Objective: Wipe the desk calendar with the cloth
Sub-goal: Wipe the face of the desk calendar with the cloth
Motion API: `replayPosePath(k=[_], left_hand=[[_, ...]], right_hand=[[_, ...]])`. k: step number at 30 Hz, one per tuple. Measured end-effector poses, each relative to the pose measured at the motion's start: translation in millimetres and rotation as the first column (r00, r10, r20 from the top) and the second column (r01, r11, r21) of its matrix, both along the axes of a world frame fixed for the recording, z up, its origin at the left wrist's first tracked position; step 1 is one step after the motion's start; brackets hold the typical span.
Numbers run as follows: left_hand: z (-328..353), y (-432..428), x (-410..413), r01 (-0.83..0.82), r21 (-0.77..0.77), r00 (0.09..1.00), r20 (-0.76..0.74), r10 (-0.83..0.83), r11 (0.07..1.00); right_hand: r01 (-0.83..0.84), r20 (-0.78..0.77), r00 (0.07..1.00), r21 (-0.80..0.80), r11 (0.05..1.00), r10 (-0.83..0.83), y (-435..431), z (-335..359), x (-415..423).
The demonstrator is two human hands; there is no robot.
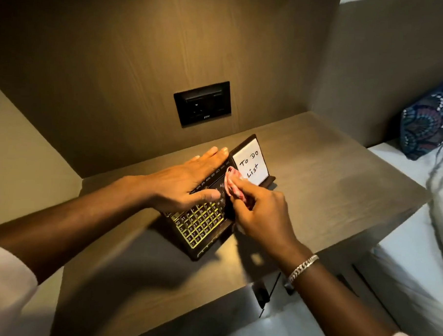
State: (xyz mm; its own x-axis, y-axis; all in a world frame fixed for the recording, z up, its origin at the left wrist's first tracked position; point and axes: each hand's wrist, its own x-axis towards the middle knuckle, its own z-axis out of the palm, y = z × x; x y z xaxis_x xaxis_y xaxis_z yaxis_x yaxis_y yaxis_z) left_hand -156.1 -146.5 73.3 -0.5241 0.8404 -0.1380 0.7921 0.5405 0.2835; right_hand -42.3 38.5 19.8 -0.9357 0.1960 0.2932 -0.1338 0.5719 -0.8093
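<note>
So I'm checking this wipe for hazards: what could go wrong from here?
1. The right hand rubs the cloth right beside the "To Do List" card; a wide stroke might smear its writing or tip it.
2. The left hand lies over the top of the desk calendar, so that part may go unwiped.
3. The calendar stands tilted; hard pressure could slide it on the desk.

Black wall socket (202, 104), white "To Do List" note stand (251, 164), patterned pillow (429, 126), silver bracelet (303, 268).
</note>
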Motion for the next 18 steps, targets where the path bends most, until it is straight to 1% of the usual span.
replayPosePath(k=[1,5,7,10,13,15,18], left_hand=[[-0.6,-0.3,0.0,0.002,0.004,1.000,0.009,-0.002,1.000],[-0.2,-2.1,-0.6,0.002,-0.005,1.000,0.018,-0.002,1.000],[0.8,-1.2,-0.8,0.012,-0.015,1.000,0.002,-0.011,1.000],[0.7,1.3,0.8,0.024,-0.027,1.000,-0.020,-0.024,0.999],[0.7,3.4,3.1,0.019,-0.018,1.000,-0.003,-0.019,1.000],[1.2,3.2,4.0,0.006,-0.006,1.000,0.017,-0.006,1.000],[0.8,0.9,4.1,-0.007,0.000,1.000,0.020,0.007,1.000]], right_hand=[[0.008,-0.005,1.000,0.003,1.000,-0.008,-8.5,-1.4,3.1],[-0.032,0.008,0.999,-0.117,0.993,0.033,-24.3,-1.0,14.0],[-0.013,0.000,1.000,-0.088,0.996,0.014,-19.9,1.3,12.9],[0.064,-0.015,0.998,0.009,0.998,-0.063,-7.2,3.2,5.5],[0.084,0.005,0.996,0.069,0.994,-0.085,-9.0,2.4,3.5],[0.069,0.030,0.997,0.020,0.997,-0.069,-18.9,-0.7,8.1],[0.012,0.060,0.998,-0.117,0.993,-0.005,-24.7,-5.4,14.9]])
